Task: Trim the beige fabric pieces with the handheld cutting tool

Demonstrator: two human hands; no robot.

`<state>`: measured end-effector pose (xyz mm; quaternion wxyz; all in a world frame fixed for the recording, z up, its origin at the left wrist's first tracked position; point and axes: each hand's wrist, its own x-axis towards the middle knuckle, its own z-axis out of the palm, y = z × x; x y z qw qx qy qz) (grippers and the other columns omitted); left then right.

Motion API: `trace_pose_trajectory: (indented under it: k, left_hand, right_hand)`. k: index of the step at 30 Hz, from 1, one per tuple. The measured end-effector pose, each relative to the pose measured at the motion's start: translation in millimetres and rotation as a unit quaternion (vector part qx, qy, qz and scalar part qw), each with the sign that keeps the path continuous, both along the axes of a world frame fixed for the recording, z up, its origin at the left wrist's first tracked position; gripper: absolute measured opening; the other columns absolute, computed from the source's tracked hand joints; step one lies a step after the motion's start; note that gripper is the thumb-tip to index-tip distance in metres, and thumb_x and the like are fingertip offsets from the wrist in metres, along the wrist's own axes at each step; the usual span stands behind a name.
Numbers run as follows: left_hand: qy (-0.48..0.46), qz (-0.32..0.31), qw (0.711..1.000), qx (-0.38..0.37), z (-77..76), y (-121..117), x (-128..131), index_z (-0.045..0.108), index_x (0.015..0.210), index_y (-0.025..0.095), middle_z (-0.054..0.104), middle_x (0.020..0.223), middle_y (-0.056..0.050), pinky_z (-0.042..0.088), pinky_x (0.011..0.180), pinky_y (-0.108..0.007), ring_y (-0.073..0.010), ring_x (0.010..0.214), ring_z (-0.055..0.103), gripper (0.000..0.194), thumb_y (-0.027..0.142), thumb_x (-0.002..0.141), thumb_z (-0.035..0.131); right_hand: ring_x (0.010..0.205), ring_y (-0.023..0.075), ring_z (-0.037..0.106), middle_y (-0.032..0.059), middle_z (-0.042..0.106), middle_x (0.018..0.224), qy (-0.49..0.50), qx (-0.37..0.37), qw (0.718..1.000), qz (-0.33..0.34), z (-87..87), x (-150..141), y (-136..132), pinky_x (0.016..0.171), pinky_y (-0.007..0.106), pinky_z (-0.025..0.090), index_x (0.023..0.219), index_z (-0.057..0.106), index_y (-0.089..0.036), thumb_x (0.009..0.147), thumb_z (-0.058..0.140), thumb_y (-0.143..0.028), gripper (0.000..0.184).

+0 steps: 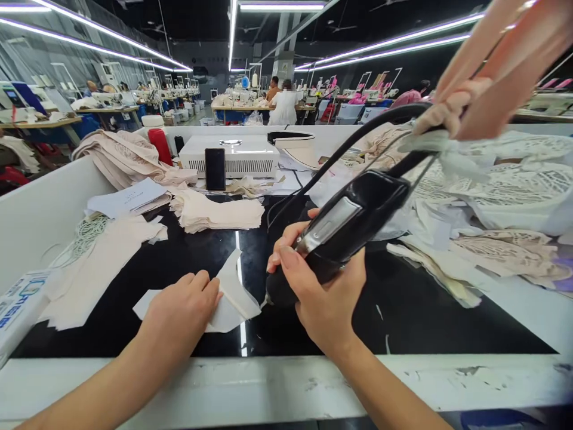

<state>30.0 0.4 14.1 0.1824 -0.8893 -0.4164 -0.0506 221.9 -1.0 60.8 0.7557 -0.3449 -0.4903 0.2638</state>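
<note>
The left hand [185, 304] has its fingers bunched together over a small piece of white cloth [235, 298], holding it down on the black board [425, 316] near the front edge of the table [277, 382]. The cloth spreads out on both sides of the hand, and a cream strip runs across its right part. The right hand [322, 292] is wrapped around a bulky black tool [353, 221] with a silver plate on its side. The tool is tilted, its lower end pointing down to the left, just beside the right corner of the cloth; its tip seems to touch that corner, though the view is too poor to be sure. A thick black cord [353, 140] arches up from behind the tool to a blurred, knotted pinkish band [452, 107] at upper right.

Beyond the hands, a stack of cream cloth [219, 212] lies on the board, with a phone [215, 169] upright behind it against a white box [255, 160]. More cream pieces [96, 275] lie at left, below a sheet of paper [129, 197]. White lace [523, 185] is heaped at right.
</note>
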Motion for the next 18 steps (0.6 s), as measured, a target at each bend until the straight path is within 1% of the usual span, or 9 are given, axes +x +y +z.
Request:
trace_pose_trajectory:
  k: [2, 4, 5, 6, 8, 11, 13, 15, 18]
  left_hand:
    - [-0.002, -0.032, 0.999, 0.009, 3.5, 0, 0, 0.062, 0.081, 0.018, 0.058, 0.074, -0.005, 0.047, 0.056, -0.033, -0.0234, 0.064, 0.059, 0.027, 0.000, 0.093, 0.046]
    - [-0.027, -0.095, 0.995, -0.008, 6.2, -1, 2, 0.063, 0.084, 0.016, 0.061, 0.079, -0.007, 0.053, 0.061, -0.035, -0.0238, 0.068, 0.060, 0.033, -0.010, 0.082, 0.042]
    - [-0.051, -0.129, 0.990, -0.020, 6.7, -2, 4, 0.064, 0.088, 0.015, 0.064, 0.083, -0.008, 0.055, 0.064, -0.036, -0.0238, 0.072, 0.062, 0.035, -0.012, 0.081, 0.042]
    - [-0.080, -0.164, 0.983, -0.034, 6.3, -2, 7, 0.064, 0.093, 0.014, 0.066, 0.088, -0.008, 0.057, 0.068, -0.036, -0.0237, 0.076, 0.063, 0.036, -0.011, 0.082, 0.042]
    - [-0.135, -0.222, 0.964, -0.059, 2.9, -3, 14, 0.065, 0.102, 0.012, 0.069, 0.096, -0.009, 0.059, 0.075, -0.035, -0.0229, 0.084, 0.065, 0.031, -0.006, 0.093, 0.043]
    - [-0.176, -0.283, 0.939, -0.084, -7.3, -2, 22, 0.064, 0.112, 0.011, 0.070, 0.102, -0.009, 0.060, 0.085, -0.033, -0.0209, 0.092, 0.067, 0.025, 0.004, 0.105, 0.042]
    - [-0.181, -0.306, 0.930, -0.089, -14.8, 0, 24, 0.064, 0.115, 0.010, 0.071, 0.106, -0.009, 0.060, 0.090, -0.032, -0.0204, 0.097, 0.068, 0.025, 0.006, 0.107, 0.040]
    - [-0.180, -0.315, 0.926, -0.100, -20.2, 3, 23, 0.063, 0.118, 0.009, 0.071, 0.110, -0.011, 0.059, 0.093, -0.033, -0.0208, 0.102, 0.068, 0.027, 0.006, 0.108, 0.039]
    - [-0.175, -0.314, 0.925, -0.121, -22.8, 8, 18, 0.061, 0.123, 0.008, 0.071, 0.112, -0.012, 0.060, 0.095, -0.036, -0.0225, 0.104, 0.068, 0.028, 0.006, 0.107, 0.038]
  right_hand:
    - [0.056, 0.0119, 0.060, -0.0084, 0.064, 0.074, -0.005, -0.003, 1.000, -0.007, -1.0, -1, 0, 0.054, 0.030, 0.056, 0.102, 0.051, -0.027, 0.076, 0.077, -0.019, 0.037]
    - [0.054, 0.0113, 0.060, -0.0091, 0.063, 0.073, -0.003, -0.008, 1.000, -0.005, -1.5, -2, 0, 0.052, 0.028, 0.056, 0.102, 0.049, -0.027, 0.076, 0.076, -0.019, 0.039]
    - [0.054, 0.0111, 0.060, -0.0094, 0.062, 0.072, 0.001, -0.011, 1.000, -0.002, -1.7, -2, -1, 0.051, 0.028, 0.056, 0.103, 0.048, -0.027, 0.076, 0.076, -0.018, 0.040]
    - [0.054, 0.0109, 0.060, -0.0096, 0.062, 0.071, 0.004, -0.012, 1.000, 0.002, -1.8, -2, -1, 0.051, 0.027, 0.056, 0.103, 0.047, -0.027, 0.076, 0.076, -0.017, 0.041]
    - [0.053, 0.0107, 0.060, -0.0096, 0.062, 0.072, 0.007, -0.015, 1.000, 0.005, -2.2, -2, -2, 0.050, 0.027, 0.056, 0.105, 0.047, -0.027, 0.075, 0.076, -0.016, 0.042]
    - [0.053, 0.0106, 0.062, -0.0083, 0.064, 0.075, -0.001, -0.020, 1.000, -0.001, -3.4, -1, -4, 0.051, 0.027, 0.057, 0.106, 0.049, -0.027, 0.076, 0.077, -0.017, 0.043]
    - [0.054, 0.0109, 0.062, -0.0076, 0.065, 0.077, -0.007, -0.023, 1.000, -0.005, -4.5, 0, -5, 0.052, 0.028, 0.057, 0.106, 0.050, -0.027, 0.076, 0.077, -0.017, 0.041]
    - [0.055, 0.0115, 0.063, -0.0073, 0.065, 0.078, -0.008, -0.023, 1.000, -0.010, -5.5, 0, -5, 0.053, 0.029, 0.058, 0.107, 0.050, -0.027, 0.076, 0.077, -0.017, 0.042]
    - [0.056, 0.0124, 0.064, -0.0070, 0.066, 0.078, -0.002, -0.026, 1.000, -0.011, -6.2, 1, -5, 0.054, 0.030, 0.059, 0.109, 0.050, -0.027, 0.075, 0.079, -0.017, 0.045]
